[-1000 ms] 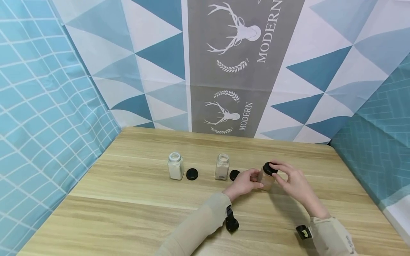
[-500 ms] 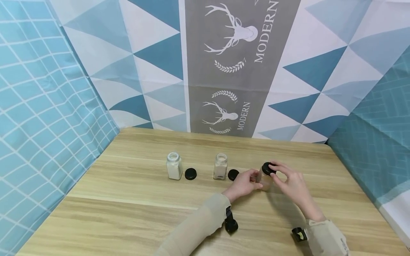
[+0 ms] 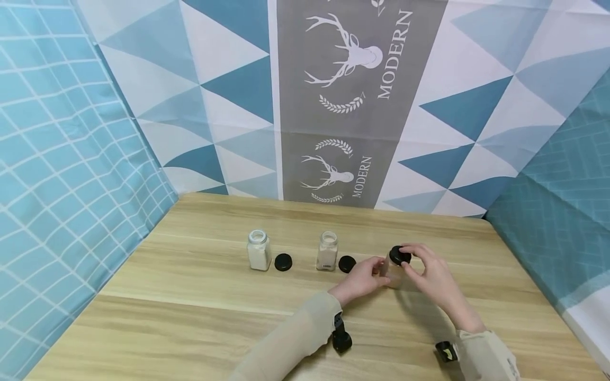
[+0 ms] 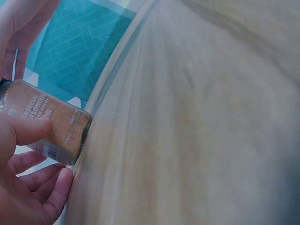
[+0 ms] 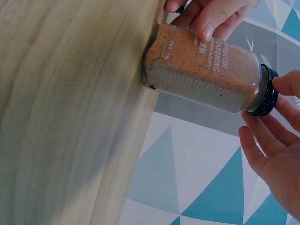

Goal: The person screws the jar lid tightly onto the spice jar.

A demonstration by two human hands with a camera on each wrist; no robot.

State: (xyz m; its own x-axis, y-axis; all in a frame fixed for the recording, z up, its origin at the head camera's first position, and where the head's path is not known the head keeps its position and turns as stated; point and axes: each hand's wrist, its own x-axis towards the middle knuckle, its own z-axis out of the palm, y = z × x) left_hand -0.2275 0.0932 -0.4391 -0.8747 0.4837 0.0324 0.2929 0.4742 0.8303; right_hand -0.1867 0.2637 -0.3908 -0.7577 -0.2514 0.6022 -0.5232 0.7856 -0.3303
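Note:
A square glass jar of orange-brown barbecue seasoning (image 5: 201, 70) stands upright on the table. My left hand (image 3: 363, 276) grips its body low down, with the thumb on the label side in the left wrist view. At the top, my right hand (image 3: 431, 272) pinches the jar's black lid (image 5: 268, 91) between thumb and fingers. The lid sits on the jar's mouth; whether it is screwed tight I cannot tell. To the left are an open jar of pale powder (image 3: 327, 253) and an open jar of white powder (image 3: 259, 251).
One black lid (image 3: 347, 264) lies close beside my left hand. Another black lid (image 3: 283, 262) lies right of the white-powder jar. The wooden table (image 3: 190, 307) ends at a patterned cloth backdrop (image 3: 329, 121), with blue cloths at both sides.
The head view has shifted slightly. Both hands stay on the seasoning jar, the right still at its lid. The other jars and lids have not moved.

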